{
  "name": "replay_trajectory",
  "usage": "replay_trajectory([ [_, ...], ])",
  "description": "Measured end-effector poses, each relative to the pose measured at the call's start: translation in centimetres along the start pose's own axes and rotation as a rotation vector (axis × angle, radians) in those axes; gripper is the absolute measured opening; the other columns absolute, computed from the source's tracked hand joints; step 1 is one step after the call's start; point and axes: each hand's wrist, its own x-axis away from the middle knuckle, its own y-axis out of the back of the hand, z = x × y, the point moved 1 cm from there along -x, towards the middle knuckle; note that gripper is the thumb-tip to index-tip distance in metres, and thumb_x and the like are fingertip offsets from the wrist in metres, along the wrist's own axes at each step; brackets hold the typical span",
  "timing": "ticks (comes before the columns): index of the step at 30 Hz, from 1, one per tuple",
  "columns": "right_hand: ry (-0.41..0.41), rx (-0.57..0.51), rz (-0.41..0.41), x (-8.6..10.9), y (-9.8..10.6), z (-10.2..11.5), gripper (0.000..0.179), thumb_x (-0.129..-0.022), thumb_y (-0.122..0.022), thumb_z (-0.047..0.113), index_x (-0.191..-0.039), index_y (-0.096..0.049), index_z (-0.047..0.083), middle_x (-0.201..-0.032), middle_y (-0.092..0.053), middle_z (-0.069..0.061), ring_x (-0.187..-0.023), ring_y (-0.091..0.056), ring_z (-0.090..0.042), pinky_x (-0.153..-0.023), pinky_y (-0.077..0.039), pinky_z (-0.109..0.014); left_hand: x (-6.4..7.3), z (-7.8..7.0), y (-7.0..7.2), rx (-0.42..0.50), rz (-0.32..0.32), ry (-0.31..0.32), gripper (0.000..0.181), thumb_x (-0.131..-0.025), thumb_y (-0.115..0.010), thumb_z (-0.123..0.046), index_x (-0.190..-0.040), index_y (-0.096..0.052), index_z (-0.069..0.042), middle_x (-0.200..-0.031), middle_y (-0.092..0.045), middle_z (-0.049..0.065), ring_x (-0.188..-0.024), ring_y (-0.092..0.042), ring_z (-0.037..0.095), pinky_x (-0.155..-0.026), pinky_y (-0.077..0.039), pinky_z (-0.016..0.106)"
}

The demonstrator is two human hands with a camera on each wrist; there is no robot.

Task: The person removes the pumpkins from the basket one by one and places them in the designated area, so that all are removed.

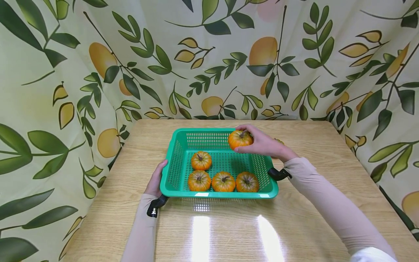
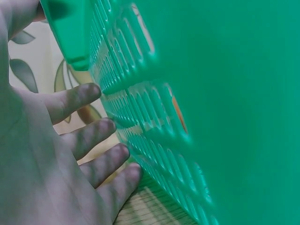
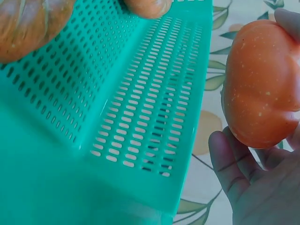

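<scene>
With my right hand [image 1: 262, 143] I hold a pumpkin [image 1: 240, 139], thumb on its near side and fingers round its far side, raised at the far right part of the green basket [image 1: 219, 194] and well apart from the pumpkins inside. My left hand [image 1: 155, 182] is spread wide at the basket's left side, its fingers straight along the outer wall and the thumb up by the rim. Of the two hands, only the right has a pumpkin. In the basket, three pumpkins [image 1: 223, 181] line the near side, and a single pumpkin [image 1: 201, 160] sits just beyond the leftmost one. The basket stands on the wooden table [image 1: 304, 218], with a leaf-and-fruit patterned cloth [image 1: 226, 43] hanging beyond. Right of the basket, a yellowish thing [image 1: 279, 141] is mostly hidden behind my right hand.
</scene>
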Motion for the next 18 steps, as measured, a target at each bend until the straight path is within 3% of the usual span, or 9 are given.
replay_trajectory([
  [6,0.023,0.024,-0.030,0.7,1.0,-0.3,0.077,-0.088,-0.080,0.030,-0.149,-0.036,0.013,-0.138,-0.046,-0.016,-0.112,-0.055,-0.030,-0.092,-0.052,-0.034,0.0,-0.1,0.0,-0.018,0.001,-0.009,0.067,-0.101,-0.033,-0.051,-0.156,-0.031,-0.011,-0.124,-0.061,-0.003,-0.111,-0.061,0.014,-0.096,-0.051,0.032],
  [18,-0.014,0.083,-0.105,2.1,3.5,-0.9,0.074,-0.089,-0.078,0.031,-0.148,-0.038,0.013,-0.137,-0.045,-0.017,-0.118,-0.049,-0.032,-0.097,-0.050,-0.042,0.3,-0.1,-0.4,0.023,-0.011,0.032,0.066,-0.102,-0.035,-0.054,-0.156,-0.032,-0.016,-0.132,-0.057,0.001,-0.115,-0.058,0.016,-0.098,-0.050,0.034],
])
